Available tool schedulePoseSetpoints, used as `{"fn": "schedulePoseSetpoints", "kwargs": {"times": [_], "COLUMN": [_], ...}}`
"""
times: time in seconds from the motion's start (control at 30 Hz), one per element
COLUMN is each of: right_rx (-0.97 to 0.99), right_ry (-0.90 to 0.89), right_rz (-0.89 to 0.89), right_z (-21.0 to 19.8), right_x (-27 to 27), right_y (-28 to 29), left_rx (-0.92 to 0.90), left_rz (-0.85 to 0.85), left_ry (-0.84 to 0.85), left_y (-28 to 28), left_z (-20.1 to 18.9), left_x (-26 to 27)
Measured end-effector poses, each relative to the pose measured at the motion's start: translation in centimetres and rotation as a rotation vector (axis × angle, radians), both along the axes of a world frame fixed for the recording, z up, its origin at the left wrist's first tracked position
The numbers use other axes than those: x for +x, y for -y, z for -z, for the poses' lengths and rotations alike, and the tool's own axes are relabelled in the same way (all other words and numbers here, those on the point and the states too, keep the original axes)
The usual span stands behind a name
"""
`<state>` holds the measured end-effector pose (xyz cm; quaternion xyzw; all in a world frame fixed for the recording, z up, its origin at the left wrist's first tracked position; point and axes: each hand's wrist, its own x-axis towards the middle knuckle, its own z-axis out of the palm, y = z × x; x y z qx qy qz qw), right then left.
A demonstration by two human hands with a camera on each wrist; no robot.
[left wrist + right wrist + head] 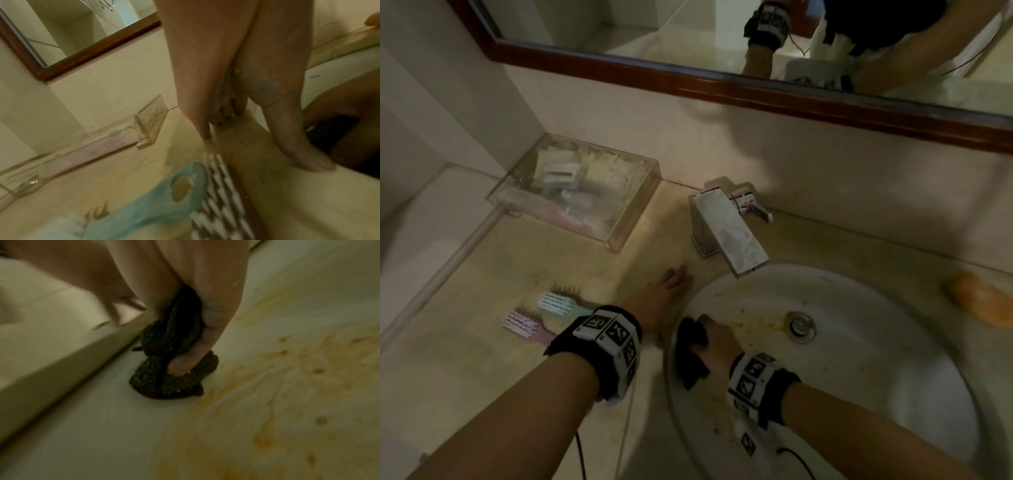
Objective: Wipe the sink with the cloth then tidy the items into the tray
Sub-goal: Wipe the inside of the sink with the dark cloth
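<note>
The white round sink (876, 377) has orange-brown smears around its drain (799, 325). My right hand (717, 346) grips a bunched dark cloth (690, 349) and holds it against the left inner wall of the basin; in the right wrist view the thumb presses into the cloth (174, 363), with smears on the sink (287, 369) to its right. My left hand (666, 291) rests flat and open on the counter beside the sink rim, fingers straight. A clear tray (575, 192) with several small packets stands at the back left. Two brushes, teal (558, 303) and pink (524, 323), lie on the counter.
A chrome faucet (729, 229) overhangs the back of the basin. An orange rounded object (979, 301) lies on the counter right of the sink. A wood-framed mirror (722, 78) runs along the wall. The teal brush handle (144, 203) lies just under my left wrist.
</note>
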<state>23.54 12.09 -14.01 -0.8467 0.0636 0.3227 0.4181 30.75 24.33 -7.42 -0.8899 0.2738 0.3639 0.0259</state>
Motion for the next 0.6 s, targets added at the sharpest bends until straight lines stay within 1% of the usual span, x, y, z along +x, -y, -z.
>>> {"fn": "schedulePoseSetpoints", "kwargs": {"times": [0.03, 0.1, 0.2, 0.27, 0.33, 0.4, 0.47, 0.5, 0.57, 0.6], "right_rx": [-0.001, -0.025, -0.018, -0.057, -0.113, -0.138, -0.155, -0.177, -0.219, -0.207], "right_ry": [0.001, -0.004, -0.012, 0.037, 0.083, 0.108, 0.111, 0.115, 0.153, 0.17], "right_rz": [0.08, 0.165, 0.276, 0.385, 0.47, 0.5, 0.476, 0.419, 0.245, 0.159], "right_z": [0.0, -0.5, -1.1, -0.6, -0.2, 0.0, 0.0, 0.1, 0.1, 0.3], "right_x": [0.7, 1.4, 1.0, 1.0, 1.8, 2.9, 3.3, 3.1, 1.7, 0.8], "right_y": [0.6, 2.2, 5.1, 6.5, 6.3, 4.6, 2.3, 1.2, -0.4, -0.8], "left_rx": [0.017, 0.024, -0.027, -0.06, -0.046, -0.01, 0.025, 0.033, 0.035, 0.036], "left_rz": [0.015, 0.027, 0.007, -0.009, -0.007, 0.005, 0.017, 0.01, 0.0, -0.001], "left_ry": [-0.004, 0.016, 0.06, 0.084, 0.076, 0.077, 0.065, 0.053, 0.041, 0.046], "left_y": [-0.1, -0.2, -0.5, -0.7, -0.6, -0.3, 0.1, 0.2, 0.3, 0.4], "left_z": [-0.1, -0.1, 0.8, 1.1, 1.0, 0.6, 0.1, -0.1, -0.4, -0.5], "left_x": [0.1, 0.2, 0.2, 0.3, 0.3, 0.1, 0.0, -0.1, -0.1, -0.1]}}
